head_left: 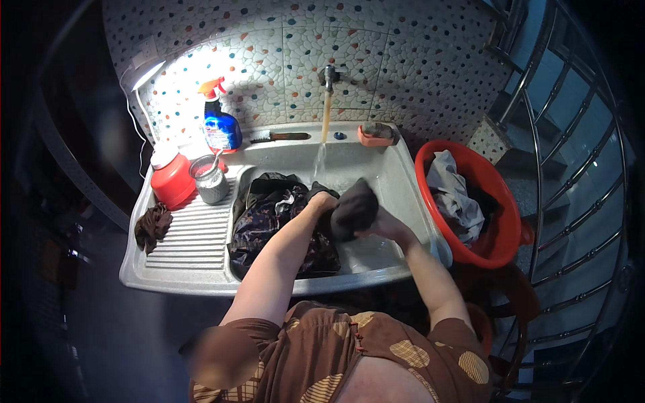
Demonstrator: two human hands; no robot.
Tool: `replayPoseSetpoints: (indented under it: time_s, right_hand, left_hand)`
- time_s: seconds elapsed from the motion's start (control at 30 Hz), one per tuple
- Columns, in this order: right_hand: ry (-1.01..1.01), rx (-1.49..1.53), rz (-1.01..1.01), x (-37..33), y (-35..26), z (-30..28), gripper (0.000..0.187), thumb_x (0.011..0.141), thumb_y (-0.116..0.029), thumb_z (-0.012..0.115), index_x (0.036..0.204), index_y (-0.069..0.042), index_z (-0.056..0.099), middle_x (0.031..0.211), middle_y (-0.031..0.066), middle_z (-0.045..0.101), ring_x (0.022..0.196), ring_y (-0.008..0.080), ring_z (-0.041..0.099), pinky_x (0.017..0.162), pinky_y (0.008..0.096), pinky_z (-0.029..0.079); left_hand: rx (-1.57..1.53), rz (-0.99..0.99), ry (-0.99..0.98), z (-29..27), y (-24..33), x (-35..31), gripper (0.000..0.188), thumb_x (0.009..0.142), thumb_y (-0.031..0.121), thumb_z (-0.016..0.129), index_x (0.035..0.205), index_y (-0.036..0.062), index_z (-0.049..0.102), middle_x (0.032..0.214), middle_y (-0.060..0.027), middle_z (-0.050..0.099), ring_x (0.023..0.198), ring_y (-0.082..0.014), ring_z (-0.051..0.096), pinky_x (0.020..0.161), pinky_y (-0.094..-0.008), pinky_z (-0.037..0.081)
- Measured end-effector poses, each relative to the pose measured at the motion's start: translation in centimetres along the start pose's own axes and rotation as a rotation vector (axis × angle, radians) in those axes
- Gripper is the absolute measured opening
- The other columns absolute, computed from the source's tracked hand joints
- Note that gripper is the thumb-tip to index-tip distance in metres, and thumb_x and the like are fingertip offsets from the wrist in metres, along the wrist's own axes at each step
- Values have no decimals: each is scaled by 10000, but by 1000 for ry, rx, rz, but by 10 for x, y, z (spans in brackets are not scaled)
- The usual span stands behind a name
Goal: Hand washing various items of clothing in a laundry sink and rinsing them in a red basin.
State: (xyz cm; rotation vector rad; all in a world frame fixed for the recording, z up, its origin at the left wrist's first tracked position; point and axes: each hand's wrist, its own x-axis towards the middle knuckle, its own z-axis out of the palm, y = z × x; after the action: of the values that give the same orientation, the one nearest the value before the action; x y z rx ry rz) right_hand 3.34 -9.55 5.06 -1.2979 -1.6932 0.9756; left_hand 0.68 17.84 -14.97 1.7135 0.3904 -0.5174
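Note:
A bunched dark grey cloth [355, 209], perhaps a small garment, is held up over the basin between my two hands. My left hand [324, 201] is closed on its left end, close to the running water. At its lower right side, my right hand [388, 227] grips it, with the fingers partly hidden behind the fabric. Water falls from the tap [328, 79] into the sink [411, 191] just beyond the cloth. A heap of dark patterned clothes [269, 225] lies wet in the left part of the basin, beneath my left forearm.
On the ribbed washboard [185, 252] at left are a red tub [173, 181], a glass jar [210, 181] and a brown rag [153, 227]. A blue spray bottle [222, 127], a brush [279, 136] and a soap dish [375, 138] line the back. A red basin [507, 235] holds clothes at right, beside metal railings [578, 168].

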Motion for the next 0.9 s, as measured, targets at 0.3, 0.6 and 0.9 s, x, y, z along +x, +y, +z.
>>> replayPoseSetpoints:
  time_s: [0.3,0.6,0.9]
  right_hand:
    - [729,1389,-687,-6,21,-58,500,903,-369,488,1301,-71,435,1227,96,521,1150,208,486,1024,374,354]
    - [895,-1210,833,8,63,-51,697,828,-694,386,680,-44,590,519,42,499,545,189,531,638,306,445]
    - [732,-1771,828,7,17,-21,819,805,-763,241,583,-19,501,529,125,481,516,301,515,588,417,435]
  left_hand:
    - [-1372,202,79,110,184,-59,240,897,147,387,1004,-17,526,925,-195,603,794,-338,632,667,-539,527]
    - [-781,141,586,137,169,-85,217,819,55,568,878,-154,564,847,-213,616,687,-329,647,552,-404,521]
    - [599,-355,553,107,167,-56,349,811,287,538,1031,39,648,1029,-163,637,974,-288,601,870,-540,351]
